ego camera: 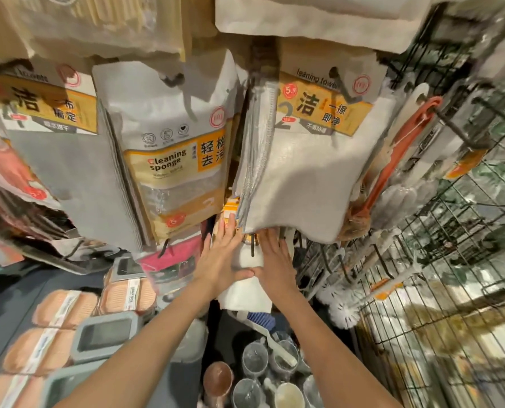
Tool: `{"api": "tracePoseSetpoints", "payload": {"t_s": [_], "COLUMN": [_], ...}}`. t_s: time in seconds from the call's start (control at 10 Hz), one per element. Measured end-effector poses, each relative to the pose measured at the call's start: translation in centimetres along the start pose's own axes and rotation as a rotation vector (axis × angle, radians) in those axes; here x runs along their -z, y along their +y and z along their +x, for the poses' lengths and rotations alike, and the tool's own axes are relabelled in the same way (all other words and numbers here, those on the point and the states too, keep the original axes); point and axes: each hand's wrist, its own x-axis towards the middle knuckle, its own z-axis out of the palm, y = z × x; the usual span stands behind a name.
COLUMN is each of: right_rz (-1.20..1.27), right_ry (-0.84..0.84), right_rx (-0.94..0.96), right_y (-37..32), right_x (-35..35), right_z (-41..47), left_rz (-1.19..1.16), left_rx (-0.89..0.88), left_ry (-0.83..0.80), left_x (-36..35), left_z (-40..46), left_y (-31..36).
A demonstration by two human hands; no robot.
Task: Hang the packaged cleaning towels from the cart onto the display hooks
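Both forearms reach up from the bottom edge, side by side, converging toward the display. Left hand [220, 257] is flat, fingers straight and spread, palm laid against a white towel pack [246, 285] low on the rack, its fingertips up by an orange-labelled edge. Right hand [276, 260] mirrors it, fingers straight and fanned, pressed on the same pack, and the two thumbs meet tip to tip across the white fabric. Neither hand is curled round anything. A dark display hook [252, 245] pokes out between the hands, just above the thumbs. Directly overhead hangs a fat stack of cleaning towel packs [310, 172] with a yellow header card, its lower edge touching the right fingertips. To the left hangs a cleaning sponge pack [171, 160]. Right of the towels, an orange-handled brush [392, 160] hangs on the black wire grid [451, 260]. Below the arms sit clear cups [255, 360] and peach sponges [65, 307].
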Motion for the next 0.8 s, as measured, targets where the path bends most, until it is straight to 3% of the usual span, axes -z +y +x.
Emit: {"api": "tracePoseSetpoints", "payload": {"t_s": [0.2, 0.5, 0.8], "right_rz": [-0.038, -0.037, -0.015], "right_ry": [-0.010, -0.104, -0.219], "right_rx": [0.016, -0.042, -0.031], "right_y": [0.2, -0.6, -0.8], "right_x": [0.8, 3.1, 5.7], "right_z": [1.0, 0.1, -3.7], "left_rz": [-0.014, 0.154, 0.054], "left_rx": [0.032, 0.089, 0.091], "left_ry": [-0.029, -0.127, -0.200], "left_x": [0.0, 1.7, 2.4], "left_z": [1.3, 0.8, -3.3], "left_y": [-0.3, 1.2, 3.4]}}
